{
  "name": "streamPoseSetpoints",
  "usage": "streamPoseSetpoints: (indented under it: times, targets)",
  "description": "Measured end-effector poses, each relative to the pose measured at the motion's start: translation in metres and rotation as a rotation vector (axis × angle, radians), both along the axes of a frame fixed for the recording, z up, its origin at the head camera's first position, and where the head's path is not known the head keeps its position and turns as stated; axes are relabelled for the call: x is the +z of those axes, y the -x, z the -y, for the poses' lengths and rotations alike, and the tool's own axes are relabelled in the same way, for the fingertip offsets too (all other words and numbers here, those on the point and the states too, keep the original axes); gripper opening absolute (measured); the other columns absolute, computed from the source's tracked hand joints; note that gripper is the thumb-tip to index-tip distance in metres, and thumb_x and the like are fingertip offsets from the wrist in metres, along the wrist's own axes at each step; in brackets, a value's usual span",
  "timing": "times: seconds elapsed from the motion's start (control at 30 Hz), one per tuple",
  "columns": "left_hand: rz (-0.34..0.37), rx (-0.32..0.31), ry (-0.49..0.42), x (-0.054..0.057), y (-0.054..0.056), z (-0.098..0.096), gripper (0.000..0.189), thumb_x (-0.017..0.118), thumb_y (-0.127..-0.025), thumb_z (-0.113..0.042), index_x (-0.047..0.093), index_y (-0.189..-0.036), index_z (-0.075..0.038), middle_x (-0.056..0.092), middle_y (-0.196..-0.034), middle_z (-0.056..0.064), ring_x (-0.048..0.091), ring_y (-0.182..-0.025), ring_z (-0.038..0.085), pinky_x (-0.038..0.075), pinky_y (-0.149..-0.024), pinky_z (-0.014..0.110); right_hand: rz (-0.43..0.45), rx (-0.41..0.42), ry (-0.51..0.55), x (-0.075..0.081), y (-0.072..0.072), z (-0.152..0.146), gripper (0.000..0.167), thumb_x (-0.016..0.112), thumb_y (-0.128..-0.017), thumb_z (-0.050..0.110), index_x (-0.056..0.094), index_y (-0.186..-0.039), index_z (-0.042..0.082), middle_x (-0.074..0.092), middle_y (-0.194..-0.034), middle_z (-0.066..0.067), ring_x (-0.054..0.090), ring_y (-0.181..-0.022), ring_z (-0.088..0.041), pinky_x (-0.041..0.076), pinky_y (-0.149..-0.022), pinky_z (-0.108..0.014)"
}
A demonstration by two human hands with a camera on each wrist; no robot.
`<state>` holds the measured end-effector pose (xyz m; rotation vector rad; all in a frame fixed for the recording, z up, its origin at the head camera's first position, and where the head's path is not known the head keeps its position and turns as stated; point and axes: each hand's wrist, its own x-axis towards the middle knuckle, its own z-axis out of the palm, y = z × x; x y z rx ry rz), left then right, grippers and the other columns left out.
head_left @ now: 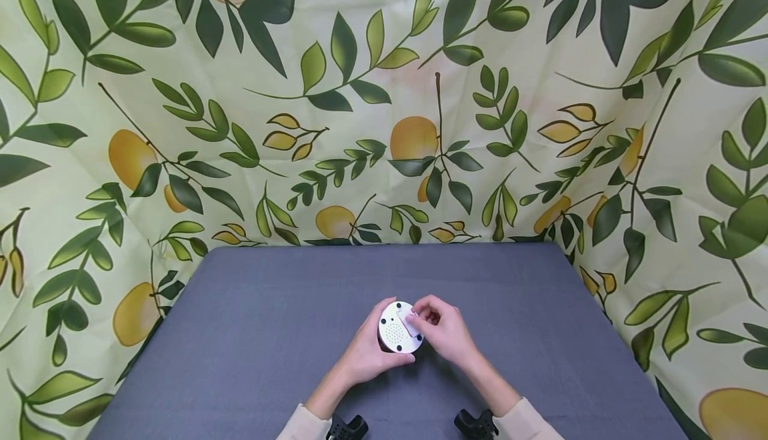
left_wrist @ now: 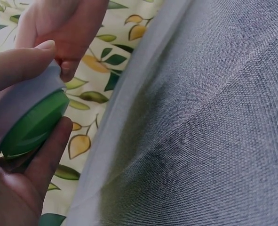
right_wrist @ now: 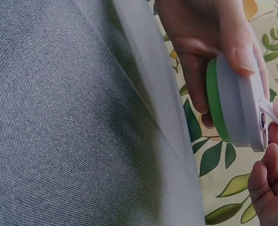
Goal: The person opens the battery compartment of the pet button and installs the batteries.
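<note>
A round white device with a green far side is held above the table, its underside turned up. That underside has dark round feet and a patch of small holes. My left hand grips it round the rim, the thumb along the near edge. Between thumb and fingertips my right hand pinches a small white battery cover, tilted up from the device's underside. In the left wrist view the green part faces my left fingers, and the cover is hidden.
A grey-blue cloth covers the table. Behind it and at both sides hangs a curtain printed with leaves and yellow fruit. Black wrist mounts sit by both light sleeves at the near edge.
</note>
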<state>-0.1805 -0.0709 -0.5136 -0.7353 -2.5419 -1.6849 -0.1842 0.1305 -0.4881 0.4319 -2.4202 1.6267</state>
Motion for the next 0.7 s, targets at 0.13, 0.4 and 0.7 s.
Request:
streamPoseSetpoints:
  times: [0.13,0.4,0.7]
  targets:
    - [-0.008,0.002,0.006,-0.0007,-0.0006,-0.0005,0.102,0.094,-0.071,-0.028,0.036,-0.153,-0.01,0.056,-0.136,0.003,0.054,-0.116,0.019,0.041,-0.101,0.038,-0.006,-0.006,-0.023,0.0004,-0.0009,0.0009,0.012,0.081,-0.087,0.011,0.069,-0.09,0.015,0.057,-0.069,0.008,0.051,-0.062,-0.008,0.042,-0.056,-0.022]
    - [0.012,0.007,0.009,0.0012,-0.0012,-0.0009,0.101,0.093,-0.071,-0.027,0.036,-0.153,-0.014,0.054,-0.138,0.002,0.054,-0.117,0.02,0.041,-0.102,0.04,-0.089,-0.021,-0.085,-0.0029,0.0,0.0009,0.012,0.08,-0.087,0.01,0.071,-0.091,0.016,0.054,-0.069,0.012,0.047,-0.06,-0.005,0.039,-0.053,-0.022]
    - [0.009,0.007,0.006,0.0019,0.0,-0.0018,0.102,0.094,-0.071,-0.03,0.036,-0.153,-0.011,0.054,-0.139,0.002,0.053,-0.121,0.02,0.04,-0.104,0.043,-0.083,-0.019,-0.081,-0.0033,0.001,-0.0036,0.013,0.082,-0.085,0.008,0.075,-0.094,0.015,0.056,-0.072,0.01,0.049,-0.062,-0.007,0.04,-0.055,-0.023]
